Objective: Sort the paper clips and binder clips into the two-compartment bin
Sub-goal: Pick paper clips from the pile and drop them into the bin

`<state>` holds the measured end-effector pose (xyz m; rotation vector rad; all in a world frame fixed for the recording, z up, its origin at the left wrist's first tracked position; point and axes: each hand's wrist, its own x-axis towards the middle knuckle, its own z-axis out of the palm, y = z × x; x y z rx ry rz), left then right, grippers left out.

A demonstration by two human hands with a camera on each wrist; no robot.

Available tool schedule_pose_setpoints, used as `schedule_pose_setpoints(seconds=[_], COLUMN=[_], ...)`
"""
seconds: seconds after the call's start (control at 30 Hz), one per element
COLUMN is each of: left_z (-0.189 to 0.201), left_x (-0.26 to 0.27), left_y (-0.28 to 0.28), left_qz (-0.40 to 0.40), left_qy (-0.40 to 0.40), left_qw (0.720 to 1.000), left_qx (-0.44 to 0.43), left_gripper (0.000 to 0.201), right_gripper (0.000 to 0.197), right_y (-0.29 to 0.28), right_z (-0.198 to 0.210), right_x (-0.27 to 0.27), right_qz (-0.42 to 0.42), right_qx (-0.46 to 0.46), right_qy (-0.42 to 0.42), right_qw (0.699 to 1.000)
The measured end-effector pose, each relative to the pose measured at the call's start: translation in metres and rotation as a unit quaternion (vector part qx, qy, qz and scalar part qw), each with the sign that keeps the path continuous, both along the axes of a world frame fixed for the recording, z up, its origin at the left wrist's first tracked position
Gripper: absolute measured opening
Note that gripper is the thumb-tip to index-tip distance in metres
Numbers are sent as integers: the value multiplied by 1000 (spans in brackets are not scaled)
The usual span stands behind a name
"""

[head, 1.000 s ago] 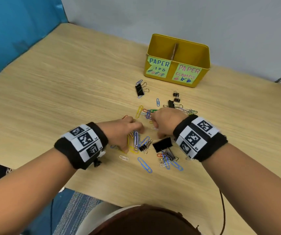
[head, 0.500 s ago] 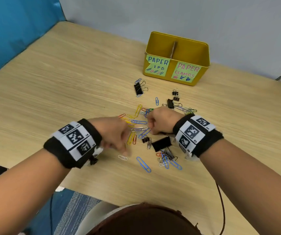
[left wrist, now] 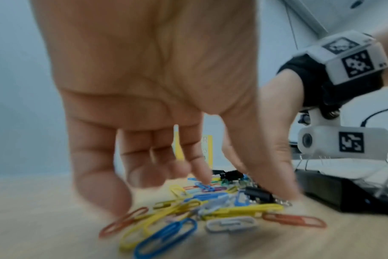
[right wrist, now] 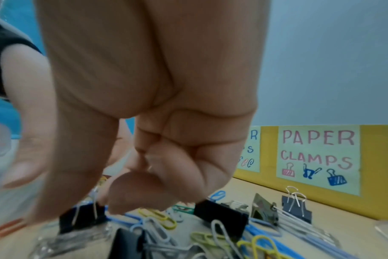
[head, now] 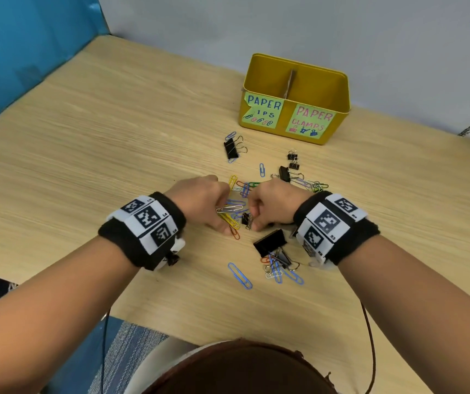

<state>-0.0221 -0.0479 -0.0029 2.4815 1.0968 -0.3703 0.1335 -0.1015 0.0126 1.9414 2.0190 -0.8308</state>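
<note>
On the table point(head: 86, 166), nearly all the paper clips point(head: 229, 213) and binder clips point(head: 270, 245) lie loose near you. Your yellow bin point(head: 338, 109) sits far off; you cannot see inside. Your left hand point(head: 199, 203) rakes paper clips with straight fingers. Your right hand point(head: 273, 203) pinches a small binder clip point(head: 246, 218).
</note>
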Motion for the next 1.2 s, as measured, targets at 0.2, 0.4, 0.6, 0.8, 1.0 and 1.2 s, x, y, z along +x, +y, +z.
schedule_pose_setpoints(seconds=[0.2,0.4,0.6,0.8,1.0,1.2], left_z=[-11,-9,-11,-14,-12,-17], left_x=[7,16,34,30,31,28], left_y=[-2,18,29,30,25,30], left_qz=[-8,39,35,37,-26,-62], left_qy=[16,-27,-28,-44,-15,10], left_qw=[1000,999,999,998,998,995], left_qx=[14,25,-5,-15,49,71], left_gripper=[94,93,63,33,19,21], right_gripper=[31,39,74,32,27,26], right_y=[6,16,28,30,27,28], right_z=[-8,-8,-17,-13,-12,-8], right_x=[-5,9,3,15,19,31], right_qz=[-7,-66,6,-28,-43,-124], right_qx=[27,78,81,105,100,72], right_qy=[-37,-42,-55,-30,-20,27], right_qw=[999,994,995,994,994,989])
